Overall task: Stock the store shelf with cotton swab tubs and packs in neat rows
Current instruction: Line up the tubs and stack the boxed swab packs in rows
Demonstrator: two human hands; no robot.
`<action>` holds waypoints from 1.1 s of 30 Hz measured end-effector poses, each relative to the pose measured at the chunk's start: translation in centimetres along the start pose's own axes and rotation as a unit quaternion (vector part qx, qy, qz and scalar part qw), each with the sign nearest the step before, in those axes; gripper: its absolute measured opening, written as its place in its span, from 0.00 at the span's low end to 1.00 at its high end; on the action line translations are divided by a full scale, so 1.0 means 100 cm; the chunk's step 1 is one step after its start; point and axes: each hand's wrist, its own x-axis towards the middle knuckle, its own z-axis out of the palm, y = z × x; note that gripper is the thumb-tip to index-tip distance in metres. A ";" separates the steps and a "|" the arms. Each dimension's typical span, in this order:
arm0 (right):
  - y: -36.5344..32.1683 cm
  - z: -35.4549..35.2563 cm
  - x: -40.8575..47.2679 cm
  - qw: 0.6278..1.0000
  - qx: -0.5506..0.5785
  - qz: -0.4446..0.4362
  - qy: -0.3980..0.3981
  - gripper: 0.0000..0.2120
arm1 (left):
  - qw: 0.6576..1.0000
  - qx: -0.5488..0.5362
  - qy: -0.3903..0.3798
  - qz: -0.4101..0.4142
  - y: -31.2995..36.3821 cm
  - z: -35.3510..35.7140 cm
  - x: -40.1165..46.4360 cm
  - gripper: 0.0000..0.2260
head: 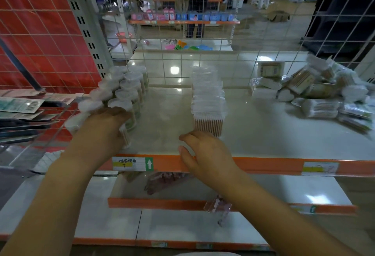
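Two rows of round cotton swab tubs (126,88) with white lids run front to back on the left of the white shelf (263,133). My left hand (105,125) wraps around the front tub (124,133) at the shelf's front left. A single row of clear rectangular swab boxes (208,101) stands in the middle. My right hand (203,152) hovers just in front of that row, over the orange shelf edge (263,165), fingers loosely bent and holding nothing. A loose heap of swab packs (316,91) lies at the right.
A wire grid (203,32) backs the shelf. A red panel (40,42) and hanging carded goods (20,109) are at the left. Lower shelves (243,186) hold a few wrapped items. Price labels (129,163) sit on the orange edge.
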 end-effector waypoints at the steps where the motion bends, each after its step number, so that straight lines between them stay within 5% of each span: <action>1: 0.002 -0.002 0.000 1.000 -0.001 0.001 0.011 0.15 | 1.000 0.006 0.009 0.011 0.009 -0.001 0.002 0.22; 11: 0.052 -0.032 -0.012 0.997 -0.002 0.059 0.053 0.13 | 0.990 -0.019 -0.030 0.133 0.118 0.017 0.033 0.19; 33: 0.247 -0.149 -0.091 0.979 -0.045 0.184 0.077 0.15 | 0.972 -0.096 -0.061 0.205 0.340 0.103 0.139 0.17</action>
